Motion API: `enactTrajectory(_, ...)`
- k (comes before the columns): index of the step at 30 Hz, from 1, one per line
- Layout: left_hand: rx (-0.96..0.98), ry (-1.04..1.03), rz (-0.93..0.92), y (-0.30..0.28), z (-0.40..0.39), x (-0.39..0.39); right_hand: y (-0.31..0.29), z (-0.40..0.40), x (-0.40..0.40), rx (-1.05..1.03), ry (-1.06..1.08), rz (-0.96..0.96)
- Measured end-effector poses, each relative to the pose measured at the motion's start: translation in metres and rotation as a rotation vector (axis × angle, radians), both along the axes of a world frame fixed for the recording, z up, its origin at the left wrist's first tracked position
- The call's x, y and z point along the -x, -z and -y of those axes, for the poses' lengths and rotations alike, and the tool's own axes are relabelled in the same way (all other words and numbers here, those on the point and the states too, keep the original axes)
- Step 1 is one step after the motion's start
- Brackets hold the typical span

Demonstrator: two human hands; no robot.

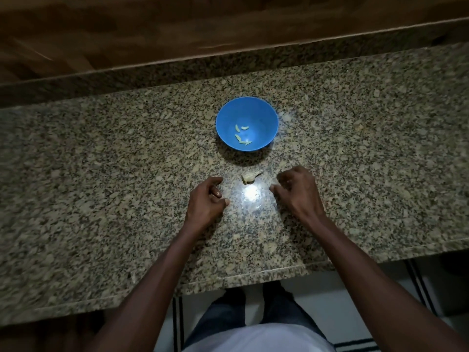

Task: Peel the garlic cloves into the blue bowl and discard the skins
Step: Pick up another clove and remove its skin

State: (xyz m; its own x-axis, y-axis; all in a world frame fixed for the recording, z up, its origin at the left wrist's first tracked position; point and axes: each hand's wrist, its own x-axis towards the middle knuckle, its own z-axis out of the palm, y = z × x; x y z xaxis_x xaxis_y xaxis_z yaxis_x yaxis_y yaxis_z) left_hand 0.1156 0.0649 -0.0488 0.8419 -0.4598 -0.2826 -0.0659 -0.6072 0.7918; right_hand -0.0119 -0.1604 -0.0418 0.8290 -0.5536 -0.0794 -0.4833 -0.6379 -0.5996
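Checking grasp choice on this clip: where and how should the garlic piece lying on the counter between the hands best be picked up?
Probably pinch the plump rounded body of the garlic piece, not the thin papery tip that points right. It lies flat on the granite counter, clear of the blue bowl, so come from above. The right hand and left hand are both near and hold nothing.

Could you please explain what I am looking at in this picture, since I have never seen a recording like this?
There is no machine here: a person wears a camera on the head, looking down at their own two bare hands. On the granite counter stands a blue bowl holding a few peeled cloves. Nearer the person lies a garlic piece, still in its skin. The left hand and right hand rest either side of it, fingers loosely curled, holding nothing that I can see.
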Motion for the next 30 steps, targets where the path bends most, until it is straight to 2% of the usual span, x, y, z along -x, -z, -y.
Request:
enactTrajectory(5, -0.003, -0.059, -0.006, -0.001, 0.004, 0.008, 0.009, -0.007, 0.009, 0.085, -0.139, 0.060)
enactTrajectory(10, -0.031, -0.103, -0.001, -0.002, 0.010, 0.012, 0.005, -0.003, 0.010, 0.143, -0.238, 0.036)
enactTrajectory(12, -0.032, -0.113, 0.001, -0.002, 0.011, 0.012, -0.008, 0.002, 0.005, 0.062, -0.194, 0.091)
enactTrajectory(16, -0.076, -0.149, 0.052, -0.003, 0.017, 0.014, -0.054, 0.024, -0.037, -0.239, 0.029, 0.282)
enactTrajectory(19, -0.089, -0.191, 0.054, -0.006, 0.029, 0.016, -0.075, 0.039, -0.083, -0.235, -0.026, 0.338)
enactTrajectory(22, -0.042, -0.217, 0.069, -0.009, 0.043, 0.017, -0.080, 0.043, -0.117, -0.175, -0.157, 0.220)
enactTrajectory(24, 0.010, -0.189, 0.069, -0.010, 0.052, 0.017, -0.075, 0.043, -0.128, -0.095, -0.229, 0.140)
enactTrajectory(26, 0.038, -0.116, 0.081, -0.007, 0.060, 0.015, -0.073, 0.042, -0.129, -0.031, -0.242, 0.150)
enactTrajectory(30, 0.025, -0.008, 0.185, -0.002, 0.070, 0.014, -0.072, 0.042, -0.109, -0.142, -0.169, 0.279)
